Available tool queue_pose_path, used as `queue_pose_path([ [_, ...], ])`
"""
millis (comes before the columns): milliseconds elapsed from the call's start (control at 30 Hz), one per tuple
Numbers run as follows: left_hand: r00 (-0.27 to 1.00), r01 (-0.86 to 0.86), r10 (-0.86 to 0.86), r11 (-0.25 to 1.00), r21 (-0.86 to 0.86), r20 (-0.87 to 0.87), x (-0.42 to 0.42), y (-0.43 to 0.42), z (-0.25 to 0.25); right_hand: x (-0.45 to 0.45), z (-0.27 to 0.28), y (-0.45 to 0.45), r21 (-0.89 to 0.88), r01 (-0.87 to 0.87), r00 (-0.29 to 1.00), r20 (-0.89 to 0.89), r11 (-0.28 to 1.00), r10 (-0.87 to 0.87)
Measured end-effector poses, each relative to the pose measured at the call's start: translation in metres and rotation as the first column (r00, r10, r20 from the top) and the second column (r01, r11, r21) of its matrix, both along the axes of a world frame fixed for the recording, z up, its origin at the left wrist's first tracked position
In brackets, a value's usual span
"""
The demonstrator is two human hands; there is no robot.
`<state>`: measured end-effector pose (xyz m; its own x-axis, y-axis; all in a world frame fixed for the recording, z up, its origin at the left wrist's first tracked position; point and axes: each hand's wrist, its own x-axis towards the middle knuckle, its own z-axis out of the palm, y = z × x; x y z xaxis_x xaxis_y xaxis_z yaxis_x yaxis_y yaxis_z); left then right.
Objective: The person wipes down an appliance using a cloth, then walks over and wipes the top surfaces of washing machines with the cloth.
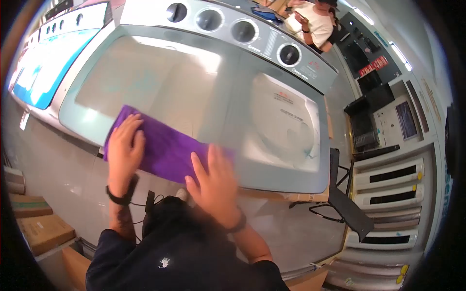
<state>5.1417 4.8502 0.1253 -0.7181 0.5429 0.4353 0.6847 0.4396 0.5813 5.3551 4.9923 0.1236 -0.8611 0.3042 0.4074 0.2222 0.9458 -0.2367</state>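
Note:
A folded purple cloth (167, 148) lies along the front edge of a twin-tub washing machine's glossy lid (208, 116). My left hand (125, 148) is on the cloth's left end, fingers close together and the thumb along it, closed on the fabric. At the cloth's right end is my right hand (213, 182), its fingers stretched out and apart, slightly blurred by motion. Under the fingertips the cloth's far right corner is smeared too. Several knobs (243, 31) line the grey control panel behind the lid.
Another machine with a blue-edged lid (43, 68) stands at left. A person in a white top (315, 24) is behind the panel. Cardboard boxes (46, 233) sit at lower left. On the right are a black stand (349, 213) and a shelf of white appliances (388, 174).

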Motion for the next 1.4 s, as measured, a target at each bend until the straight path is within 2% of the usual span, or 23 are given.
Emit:
queue_pose_path([
  [67,1.000,0.022,-0.022,1.000,0.013,0.016,-0.002,-0.008,0.004,0.004,0.000,0.005,-0.057,0.002,0.999,-0.045,0.998,-0.004],
  [100,0.998,0.029,-0.036,0.991,-0.127,-0.057,0.001,-0.010,0.006,0.005,0.000,0.005,-0.059,0.007,0.998,-0.061,0.998,-0.011],
  [200,0.974,-0.123,0.064,0.953,-0.275,-0.215,0.022,-0.001,-0.001,0.007,0.001,0.006,-0.072,0.025,0.994,-0.100,0.997,-0.032],
  [333,0.966,-0.214,0.120,0.864,-0.456,-0.227,0.057,0.026,-0.010,0.024,-0.003,0.020,-0.094,0.116,0.988,-0.091,0.989,-0.125],
  [367,0.971,-0.136,0.018,0.860,-0.491,-0.236,0.073,0.037,-0.007,0.039,0.000,0.033,-0.095,0.164,0.984,-0.061,0.982,-0.170],
  [433,0.951,0.144,-0.262,0.843,-0.518,-0.163,0.104,0.057,0.010,0.076,0.002,0.062,-0.076,0.285,0.957,-0.037,0.955,-0.289],
  [467,0.915,0.272,-0.386,0.810,-0.520,-0.122,0.118,0.067,0.020,0.100,0.003,0.085,-0.024,0.363,0.932,0.013,0.932,-0.363],
  [533,0.767,0.585,-0.640,0.659,-0.472,0.057,0.141,0.089,0.040,0.149,0.005,0.127,0.037,0.491,0.868,0.060,0.870,-0.492],
  [600,0.604,0.750,-0.792,0.528,-0.397,0.087,0.167,0.114,0.033,0.189,0.006,0.155,0.051,0.588,0.804,0.074,0.807,-0.590],
  [633,0.588,0.743,-0.809,0.541,-0.393,-0.002,0.183,0.124,0.025,0.202,0.009,0.167,0.066,0.623,0.775,0.082,0.779,-0.627],
  [733,0.600,0.686,-0.783,0.608,-0.399,-0.162,0.219,0.148,0.007,0.220,0.010,0.188,0.088,0.642,0.751,0.124,0.761,-0.648],
  [933,0.538,0.749,-0.828,0.556,-0.360,-0.160,0.214,0.153,-0.005,0.217,0.008,0.198,0.100,0.667,0.705,0.237,0.738,-0.669],
  [1033,0.574,0.731,-0.805,0.586,-0.349,-0.149,0.222,0.153,-0.003,0.198,0.011,0.205,0.116,0.625,0.722,0.290,0.772,-0.628],
  [1133,0.569,0.748,-0.813,0.572,-0.337,-0.118,0.215,0.151,0.003,0.170,0.006,0.216,0.190,0.528,0.761,0.326,0.827,-0.561],
  [1300,0.556,0.798,-0.831,0.540,-0.268,-0.021,0.197,0.132,0.013,0.136,0.014,0.195,0.193,0.358,0.832,0.379,0.914,-0.406],
  [1400,0.595,0.738,-0.802,0.570,-0.363,-0.051,0.208,0.130,0.016,0.141,0.026,0.180,0.164,0.288,0.842,0.426,0.943,-0.331],
])
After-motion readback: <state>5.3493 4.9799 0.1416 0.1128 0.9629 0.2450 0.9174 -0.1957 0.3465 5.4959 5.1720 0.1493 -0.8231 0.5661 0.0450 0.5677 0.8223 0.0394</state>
